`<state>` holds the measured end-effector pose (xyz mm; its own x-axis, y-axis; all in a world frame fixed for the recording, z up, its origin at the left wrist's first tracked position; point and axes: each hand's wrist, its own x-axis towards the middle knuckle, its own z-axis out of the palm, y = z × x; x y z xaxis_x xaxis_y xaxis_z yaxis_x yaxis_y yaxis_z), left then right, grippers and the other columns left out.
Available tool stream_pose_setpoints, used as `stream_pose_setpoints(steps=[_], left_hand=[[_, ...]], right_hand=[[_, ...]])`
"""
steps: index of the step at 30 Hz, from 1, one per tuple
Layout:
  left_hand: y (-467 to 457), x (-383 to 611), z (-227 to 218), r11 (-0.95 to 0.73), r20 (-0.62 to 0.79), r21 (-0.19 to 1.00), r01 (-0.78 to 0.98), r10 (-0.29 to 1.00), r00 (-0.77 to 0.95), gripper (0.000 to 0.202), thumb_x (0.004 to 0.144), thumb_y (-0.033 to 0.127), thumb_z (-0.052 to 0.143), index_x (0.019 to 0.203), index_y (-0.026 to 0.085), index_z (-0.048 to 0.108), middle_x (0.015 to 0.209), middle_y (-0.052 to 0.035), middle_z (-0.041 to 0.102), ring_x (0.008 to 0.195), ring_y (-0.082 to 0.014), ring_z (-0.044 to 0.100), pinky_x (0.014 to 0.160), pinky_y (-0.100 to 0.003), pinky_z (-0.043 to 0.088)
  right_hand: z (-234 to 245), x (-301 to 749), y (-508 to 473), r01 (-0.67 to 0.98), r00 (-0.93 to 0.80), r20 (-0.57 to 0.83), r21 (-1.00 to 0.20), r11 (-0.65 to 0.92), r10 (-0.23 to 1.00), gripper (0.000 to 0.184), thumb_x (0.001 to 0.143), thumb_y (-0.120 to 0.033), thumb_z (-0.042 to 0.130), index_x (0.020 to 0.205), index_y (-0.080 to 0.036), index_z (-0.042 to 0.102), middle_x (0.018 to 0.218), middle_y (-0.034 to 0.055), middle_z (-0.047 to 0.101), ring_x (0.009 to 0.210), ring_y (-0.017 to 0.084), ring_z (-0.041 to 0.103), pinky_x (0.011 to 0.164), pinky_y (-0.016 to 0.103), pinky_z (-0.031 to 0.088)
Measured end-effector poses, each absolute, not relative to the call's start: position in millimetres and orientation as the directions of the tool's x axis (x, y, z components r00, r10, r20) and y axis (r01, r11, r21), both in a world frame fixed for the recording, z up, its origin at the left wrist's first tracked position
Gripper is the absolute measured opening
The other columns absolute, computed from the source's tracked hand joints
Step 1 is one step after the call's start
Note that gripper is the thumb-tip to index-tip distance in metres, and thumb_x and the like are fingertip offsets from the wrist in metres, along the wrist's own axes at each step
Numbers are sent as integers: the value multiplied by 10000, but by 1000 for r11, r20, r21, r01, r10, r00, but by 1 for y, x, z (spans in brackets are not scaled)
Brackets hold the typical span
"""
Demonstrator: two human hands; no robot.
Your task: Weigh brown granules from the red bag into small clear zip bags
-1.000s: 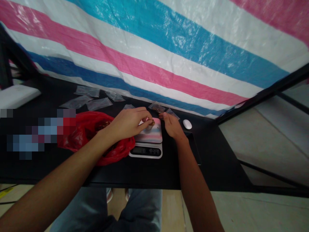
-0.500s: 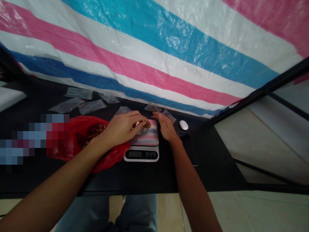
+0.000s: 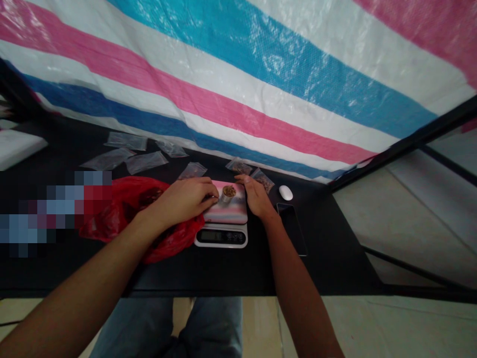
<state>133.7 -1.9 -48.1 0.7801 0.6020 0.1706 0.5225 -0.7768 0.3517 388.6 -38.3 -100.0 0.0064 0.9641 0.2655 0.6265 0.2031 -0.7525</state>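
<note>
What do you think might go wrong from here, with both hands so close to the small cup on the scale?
The right hand lies over the edge of the scale's platform, so any pressure from it may skew the reading on the display. The left hand sits right beside the small cup of brown pieces; a knock could tip it, perhaps scattering them.

The light is soft, even and rather dim, with no source in view and only faint shadows, though white glare flecks the creased blue, pink and white striped plastic tarpaulin (image 3: pixel 276 59) and the small clear plastic bags (image 3: pixel 145 162) carry a pale sheen. Wide-angle distortion slants the long black metal frame bar (image 3: pixel 406 141) near the right edge (a proper fisheye stretch). A coarse pixelated mosaic patch (image 3: pixel 48 211) obscures part of the left side, while the rest stays fairly sharp.
</note>
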Motion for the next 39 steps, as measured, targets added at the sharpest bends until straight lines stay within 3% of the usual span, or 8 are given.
stream_pose_setpoints(steps=[5,9,21,27,30,34,39], left_hand=[[-1,131,-46,-742,361,467,481,656,663,301,1029,379,521,1070,227,777,1115,-57,736,993,-214,695,866,-319,523],[-6,137,-49,-770,494,517,373,624,605,342,1059,403,512,1147,228,793,1116,-62,733,1008,-192,697,895,-309,521],[-13,157,-55,-792,487,437,427,607,627,347,1065,412,510,1121,256,814,1079,-53,718,934,-181,681,803,-296,511],[-14,150,-49,-773,521,495,397,630,576,355,1062,413,504,1158,226,790,1075,-69,706,953,-191,678,803,-306,501],[-14,136,-37,-767,422,509,391,618,664,293,1008,419,580,999,210,786,974,-46,709,873,-183,678,769,-302,485],[-15,119,-28,-757,130,507,412,540,832,128,887,336,718,846,232,779,890,-8,733,778,-175,685,721,-288,484],[-19,116,-30,-751,74,532,392,502,861,47,824,286,749,831,275,794,913,-16,771,762,-202,696,714,-299,522]], right_hand=[[-100,390,-37,678,35,269,-714,175,962,816,1044,-746,180,1234,-173,730,1218,148,768,1169,277,711,1085,435,508],[-98,389,-37,713,43,290,-679,174,956,818,1046,-738,166,1203,-178,741,1190,146,777,1142,278,716,1055,430,518],[-94,386,-38,731,18,284,-658,181,959,723,1070,-683,222,1143,-204,760,1209,128,780,1171,268,704,1069,417,502],[-92,385,-39,750,6,282,-636,182,959,723,1076,-665,224,1130,-188,764,1174,137,786,1134,272,713,1042,416,510],[-92,386,-39,757,2,287,-627,186,958,716,1082,-651,214,1135,-191,761,1188,136,785,1150,272,708,1050,418,507],[-93,388,-39,763,-14,293,-615,200,956,698,1087,-638,207,1153,-207,753,1210,121,781,1178,261,701,1068,408,501],[-93,389,-39,770,-10,289,-608,192,957,690,1090,-630,213,1158,-206,753,1201,124,781,1173,268,703,1064,415,504]])
